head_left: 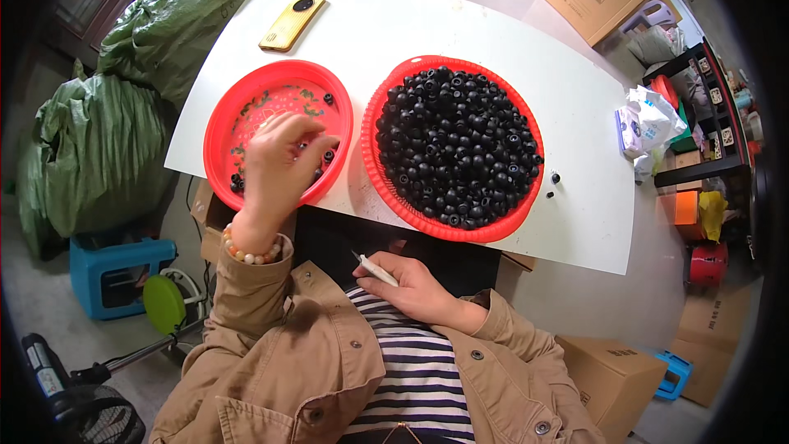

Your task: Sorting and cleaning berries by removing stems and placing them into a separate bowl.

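My left hand (pixel 283 152) hovers over a shallow red plastic tray (pixel 215 136), fingers curled together in a pinch. Whatever they hold, if anything, is hidden. A few small black round pieces lie in that tray, one black piece (pixel 329 99) near its right rim and others close to my fingers. In front of my striped shirt, my right hand (pixel 415 289) grips what looks like a small white-handled knife (pixel 380 270), its thin dark tip pointing up and left. A red basket (pixel 393 204) to the right is heaped with black round pieces (pixel 460 144), some with hollow tops.
A phone in a yellow case (pixel 292 23) lies at the back of the white table (pixel 567 107). Two loose black bits sit right of the basket. Green sacks (pixel 90 148) and a blue stool (pixel 119 275) stand left; a cardboard box (pixel 612 370) is at lower right.
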